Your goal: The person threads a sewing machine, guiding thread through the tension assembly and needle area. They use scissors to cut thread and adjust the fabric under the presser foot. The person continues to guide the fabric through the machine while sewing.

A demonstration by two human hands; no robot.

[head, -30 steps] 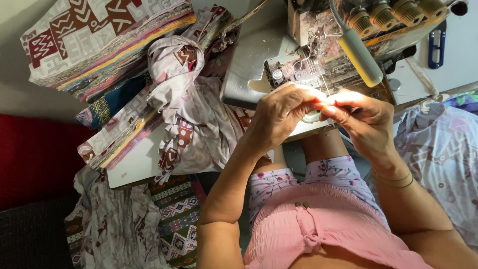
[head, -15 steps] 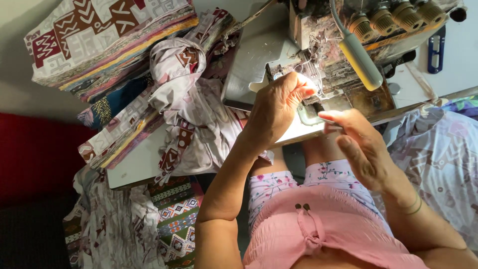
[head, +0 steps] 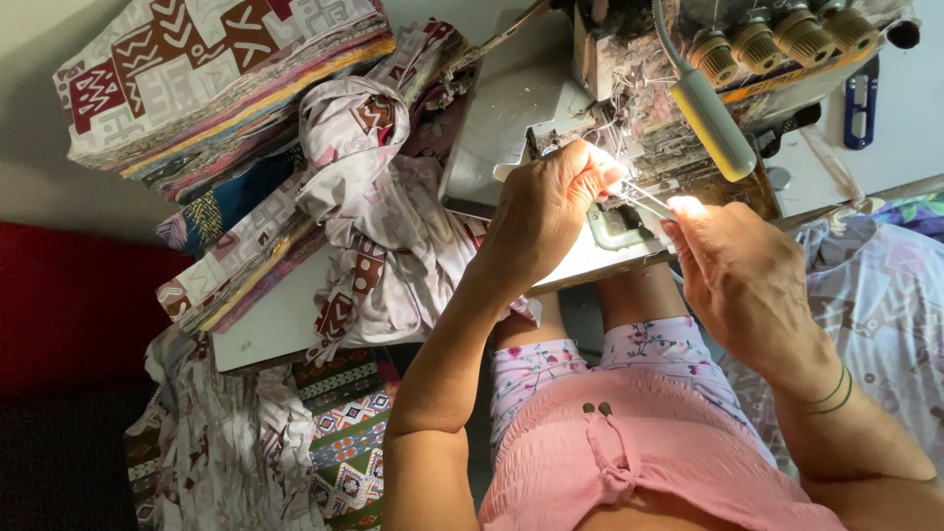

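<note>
My left hand (head: 546, 221) is at the needle area of a worn overlock sewing machine (head: 639, 59), its fingertips pinched together on a fine thread. My right hand (head: 737, 270) sits just right of it, holding thin metal tweezers (head: 649, 200) whose tips point at my left fingertips. Both hands are lit by the small lamp (head: 713, 118) hanging over the machine bed. The thread itself is barely visible in the glare.
A stack of patterned fabric pieces (head: 216, 88) and a crumpled white patterned cloth (head: 383, 226) lie on the white table (head: 265, 329) to the left. Blue snips (head: 860, 98) rest at the far right. More fabric hangs below the table (head: 246, 462) and at the right (head: 885, 285).
My hands, joined in front of the machine a second ago, have separated. The left rose to the needle area, and the right dropped back, then came up again with the tweezers.
</note>
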